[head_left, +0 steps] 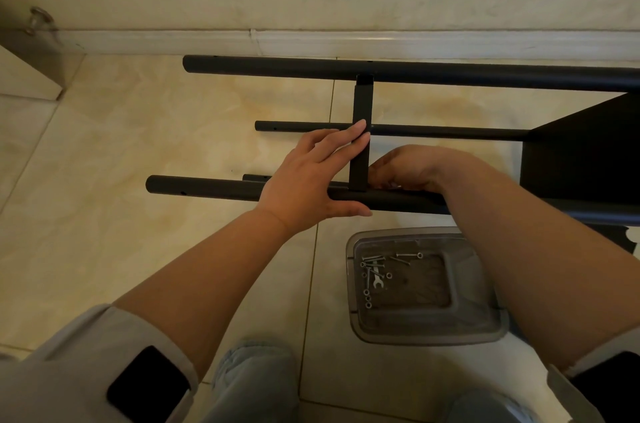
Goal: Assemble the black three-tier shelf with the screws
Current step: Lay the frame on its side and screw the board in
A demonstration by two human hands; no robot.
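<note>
Left hand point(308, 180), fingers straight, steadies the flat black metal crossbar point(362, 131) on the thick black round tube point(207, 188) at frame centre; right hand point(412, 168) curls at the joint, grip unclear. Keep the holes aligned before tightening.

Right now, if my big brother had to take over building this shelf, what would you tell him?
Left hand: flat, fingers straight, steadying the short black square crossbar and the near thick black round tube.
Right hand: fingers curled at the crossbar's near joint; what they hold is hidden.
Silver screws and a small wrench lie in the clear grey plastic tray.
Done: crossbar stands between the far thick black tube and the near one.
Left: tightness unclear; holes near the tube ends are still empty.
</note>
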